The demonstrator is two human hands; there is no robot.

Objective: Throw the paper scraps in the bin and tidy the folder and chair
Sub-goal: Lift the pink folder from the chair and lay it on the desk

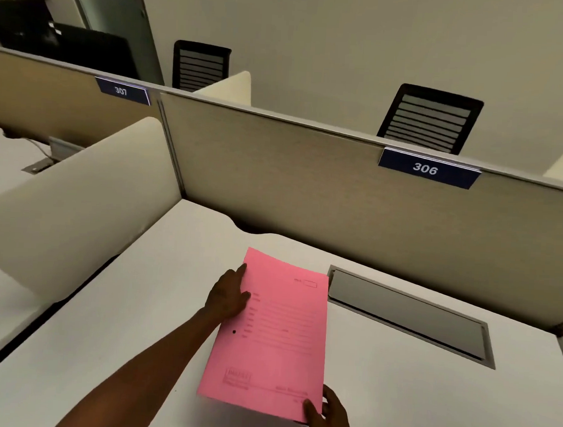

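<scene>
Folder (268, 340), pink and printed with form lines, sits over the middle of the white desk (103, 351), held between both hands. Nearest the camera, the right hand (325, 414) pinches the folder's near right corner, thumb on the top face and fingers curled beneath, so that corner seems lifted slightly off the desk. Further along, the left hand (228, 297) lies against the folder's left edge, index finger stretched toward the far left corner and thumb pressing on the cover; its remaining fingers are hidden, so whether they wrap under the edge cannot be told. The folder thus runs lengthwise between the two grips, tilted a little leftward at its far end.

Just beside the folder's far right corner lies a grey cable hatch (408, 314) set into the desk. Behind it stands the beige partition (292, 168), carrying a blue label reading 306 (426, 168) and another reading 307 (122, 90). Beyond the partition, two black slatted chair backs (432, 118) show against the wall.
</scene>
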